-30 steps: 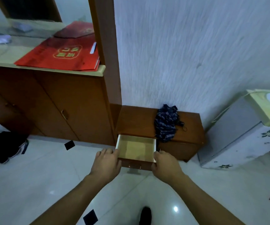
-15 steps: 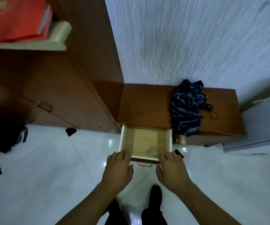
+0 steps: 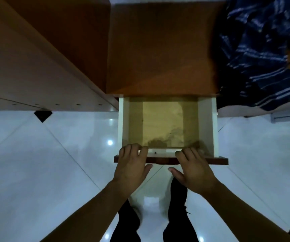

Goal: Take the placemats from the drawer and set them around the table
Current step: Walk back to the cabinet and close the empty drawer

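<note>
White tiled floor [image 3: 36, 163] fills most of my view, with the tall wooden cabinet [image 3: 27, 58] at left and a low wooden cabinet [image 3: 158, 49] straight ahead. A dark blue striped cloth [image 3: 255, 55] lies bunched on the low cabinet's top, right side.

Drawer [image 3: 208, 126] stands pulled out over the floor. Inside I see a tan sheet [image 3: 163, 123] lying flat on the bottom, stained at the near edge. I cannot tell whether it is a placemat or only a liner. No table in view.

Left hand [image 3: 132, 165] and right hand [image 3: 194, 170] both rest over the drawer's front panel, fingers curled onto its top edge, thumbs free, holding nothing else.

Judgement: task barely begun. Drawer is open; nothing lifted out, nothing set down. Finding, taking and laying out all remain.
</note>
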`<state>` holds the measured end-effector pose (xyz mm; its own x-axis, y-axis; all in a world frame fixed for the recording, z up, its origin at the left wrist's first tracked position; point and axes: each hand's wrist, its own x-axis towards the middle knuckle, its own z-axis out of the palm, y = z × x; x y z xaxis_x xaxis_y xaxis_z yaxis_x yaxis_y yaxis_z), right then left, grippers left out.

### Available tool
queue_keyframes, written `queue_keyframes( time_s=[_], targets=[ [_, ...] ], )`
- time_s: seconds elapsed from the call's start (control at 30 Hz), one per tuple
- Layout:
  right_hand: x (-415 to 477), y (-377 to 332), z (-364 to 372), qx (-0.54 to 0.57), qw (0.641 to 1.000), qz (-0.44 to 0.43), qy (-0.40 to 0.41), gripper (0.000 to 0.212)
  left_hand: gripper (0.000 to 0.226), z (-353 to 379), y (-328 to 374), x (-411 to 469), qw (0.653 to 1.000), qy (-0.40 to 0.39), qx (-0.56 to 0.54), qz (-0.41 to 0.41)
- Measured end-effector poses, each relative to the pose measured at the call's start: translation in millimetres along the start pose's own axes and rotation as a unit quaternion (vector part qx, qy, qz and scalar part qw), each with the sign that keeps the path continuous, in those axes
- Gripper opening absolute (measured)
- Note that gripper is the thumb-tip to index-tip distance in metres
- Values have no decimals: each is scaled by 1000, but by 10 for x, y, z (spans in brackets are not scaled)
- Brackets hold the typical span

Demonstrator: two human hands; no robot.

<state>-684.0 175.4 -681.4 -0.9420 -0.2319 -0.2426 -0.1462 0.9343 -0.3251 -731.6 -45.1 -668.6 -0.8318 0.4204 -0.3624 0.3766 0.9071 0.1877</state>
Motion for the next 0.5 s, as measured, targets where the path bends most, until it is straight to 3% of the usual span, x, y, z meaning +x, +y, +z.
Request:
queue_keyframes(
  time_s=[0.3,0.5],
  targets=[
    [260,228,391,-106,987,-37,112,38,40,215,-160,287,996,64,-18,52],
    [700,392,245,-114,976,-43,179,49,51,10,-228,739,991,124,3,48]
  ],
)
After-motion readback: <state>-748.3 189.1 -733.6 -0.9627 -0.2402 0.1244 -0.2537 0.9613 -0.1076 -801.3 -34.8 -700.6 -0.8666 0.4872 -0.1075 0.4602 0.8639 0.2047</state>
